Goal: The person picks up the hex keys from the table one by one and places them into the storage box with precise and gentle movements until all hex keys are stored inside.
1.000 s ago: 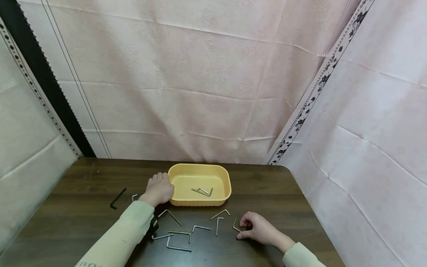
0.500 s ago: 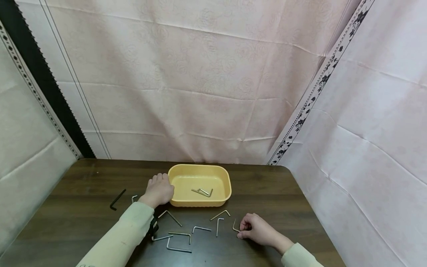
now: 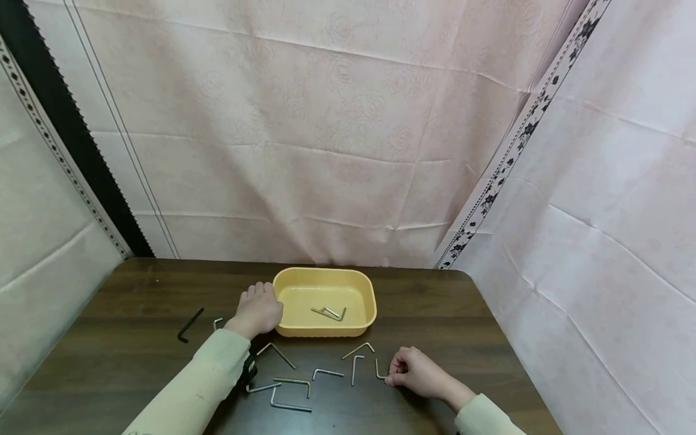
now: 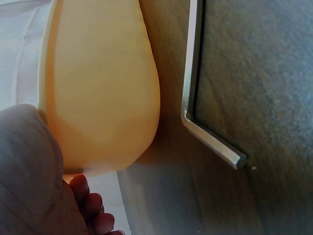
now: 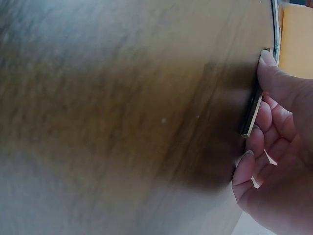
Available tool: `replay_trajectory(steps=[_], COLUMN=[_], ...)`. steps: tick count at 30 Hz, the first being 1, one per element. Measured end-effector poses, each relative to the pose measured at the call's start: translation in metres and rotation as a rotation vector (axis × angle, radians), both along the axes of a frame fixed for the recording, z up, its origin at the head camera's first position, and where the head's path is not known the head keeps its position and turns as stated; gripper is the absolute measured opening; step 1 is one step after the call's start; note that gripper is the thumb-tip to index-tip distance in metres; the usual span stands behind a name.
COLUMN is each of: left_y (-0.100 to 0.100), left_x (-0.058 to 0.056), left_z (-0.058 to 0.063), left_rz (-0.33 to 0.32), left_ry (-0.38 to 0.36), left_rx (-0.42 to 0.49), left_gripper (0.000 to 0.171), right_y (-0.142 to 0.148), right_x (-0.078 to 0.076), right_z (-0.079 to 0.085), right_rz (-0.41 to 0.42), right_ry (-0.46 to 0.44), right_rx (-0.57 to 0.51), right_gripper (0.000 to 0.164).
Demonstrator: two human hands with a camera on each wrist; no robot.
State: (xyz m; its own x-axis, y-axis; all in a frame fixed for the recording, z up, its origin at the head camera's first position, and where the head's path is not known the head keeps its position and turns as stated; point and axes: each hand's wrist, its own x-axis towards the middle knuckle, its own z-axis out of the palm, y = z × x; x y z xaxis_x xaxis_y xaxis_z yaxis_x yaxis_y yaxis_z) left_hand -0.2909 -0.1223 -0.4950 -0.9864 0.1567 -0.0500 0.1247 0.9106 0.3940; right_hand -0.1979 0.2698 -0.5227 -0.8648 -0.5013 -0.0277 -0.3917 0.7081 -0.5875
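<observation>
My left hand (image 3: 258, 310) grips the left end of a yellow plastic basin (image 3: 327, 332); in the left wrist view the thumb (image 4: 24, 152) lies against the basin wall. Inside the basin are a couple of brass-coloured hex keys (image 3: 333, 315). On the right, my right hand (image 3: 415, 373) pinches a small brass-coloured L-shaped hex key (image 3: 377, 368) at table level. The right wrist view shows the thumb (image 5: 279, 78) on that hex key (image 5: 253, 115), with the other fingers curled behind it. Part of the key is hidden by the thumb.
Several silver and brass-coloured hex keys lie in front of the basin, including a silver one (image 3: 290, 408). A black hex key (image 3: 190, 325) and a partly hidden silver one (image 3: 217, 323) lie left of my left arm. A pale curtain (image 3: 326, 151) hangs behind the wooden table (image 3: 435, 302).
The small brass-coloured hex key at my right fingers has turned and shifted slightly left, its free arm now pointing nearly straight away from me. My left hand stays on the basin.
</observation>
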Motion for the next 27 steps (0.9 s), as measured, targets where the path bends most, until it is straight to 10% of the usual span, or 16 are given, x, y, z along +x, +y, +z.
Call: replay_trajectory(steps=[27], left_y=[0.0002], left_x=[0.0017], left_z=[-0.0008], left_rz=[0.005], left_ry=[0.007], left_rx=[-0.007], left_gripper=[0.035], right_y=[-0.0005], right_x=[-0.002], right_z=[0.0032], right_rz=[0.02], right_ry=[-0.056], right_rx=[-0.008], right_gripper=[0.019])
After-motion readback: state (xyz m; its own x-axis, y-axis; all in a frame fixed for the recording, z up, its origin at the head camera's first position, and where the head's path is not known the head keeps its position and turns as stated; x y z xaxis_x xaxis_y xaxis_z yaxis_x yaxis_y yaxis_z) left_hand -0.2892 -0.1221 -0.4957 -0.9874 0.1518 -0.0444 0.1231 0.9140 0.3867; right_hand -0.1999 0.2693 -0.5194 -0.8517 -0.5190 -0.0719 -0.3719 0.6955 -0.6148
